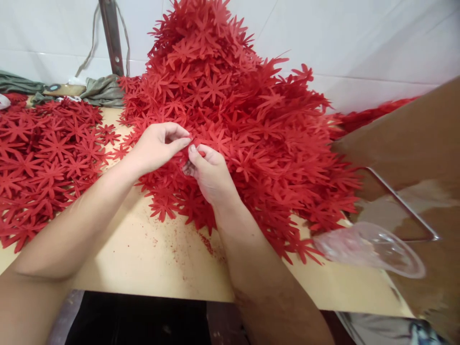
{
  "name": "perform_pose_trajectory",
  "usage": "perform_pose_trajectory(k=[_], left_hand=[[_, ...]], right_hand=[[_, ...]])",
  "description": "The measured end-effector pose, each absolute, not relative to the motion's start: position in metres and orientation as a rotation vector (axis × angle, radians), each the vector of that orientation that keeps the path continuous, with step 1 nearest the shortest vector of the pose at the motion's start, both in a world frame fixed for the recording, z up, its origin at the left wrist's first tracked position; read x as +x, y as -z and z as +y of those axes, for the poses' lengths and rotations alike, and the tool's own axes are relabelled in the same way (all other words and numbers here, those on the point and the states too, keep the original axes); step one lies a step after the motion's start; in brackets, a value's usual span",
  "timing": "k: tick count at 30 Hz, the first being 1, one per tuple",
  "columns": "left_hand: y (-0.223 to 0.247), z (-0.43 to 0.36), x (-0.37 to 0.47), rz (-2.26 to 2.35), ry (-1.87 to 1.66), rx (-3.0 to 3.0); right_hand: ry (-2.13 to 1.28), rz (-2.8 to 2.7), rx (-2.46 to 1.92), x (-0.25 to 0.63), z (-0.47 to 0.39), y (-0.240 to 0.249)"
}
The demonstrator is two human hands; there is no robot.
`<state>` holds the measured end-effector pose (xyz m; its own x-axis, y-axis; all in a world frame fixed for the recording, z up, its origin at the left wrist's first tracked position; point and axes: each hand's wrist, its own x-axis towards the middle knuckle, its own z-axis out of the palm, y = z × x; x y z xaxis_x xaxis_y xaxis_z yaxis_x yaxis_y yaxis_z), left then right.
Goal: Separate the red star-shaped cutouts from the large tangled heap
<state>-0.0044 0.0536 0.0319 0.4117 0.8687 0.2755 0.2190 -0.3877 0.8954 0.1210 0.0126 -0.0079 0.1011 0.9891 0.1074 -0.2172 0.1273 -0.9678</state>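
Note:
In front of a tall heap of red flower-shaped cutouts (215, 96), my two hands meet with their fingertips nearly touching. My left hand (161, 143) pinches with thumb and forefinger. Closed as well, my right hand (212, 172) has its thumb pressed against curled fingers. A bit of red shows between and under the fingertips, but it is too small and too much covered to make out against the heap. The cutouts have long narrow petals and lie layered behind and below both hands.
A flatter spread of red cutouts (46, 153) lies on the left of the pale tabletop (143, 258). Red crumbs dot the surface near me. At right are a clear plastic cup (373, 249) on its side and a cardboard box (406, 143). A metal post (112, 38) stands behind.

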Motion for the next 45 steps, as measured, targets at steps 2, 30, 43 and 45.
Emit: perform_pose_trajectory(k=[2,30,43,45], left_hand=[[-0.032,0.055,-0.006,0.932,-1.022,1.819],[-0.04,0.059,-0.018,0.86,-0.799,1.911],[-0.035,0.084,-0.032,1.056,-1.334,1.667],[-0.034,0.091,-0.041,1.077,-1.345,1.62]], right_hand=[[-1.171,-1.04,-0.992,0.121,0.012,0.008],[-0.955,-1.135,-1.057,0.124,0.01,0.01],[-1.071,-1.022,-0.986,0.117,0.01,0.008],[-1.106,-0.996,-0.994,0.117,0.012,0.01]])
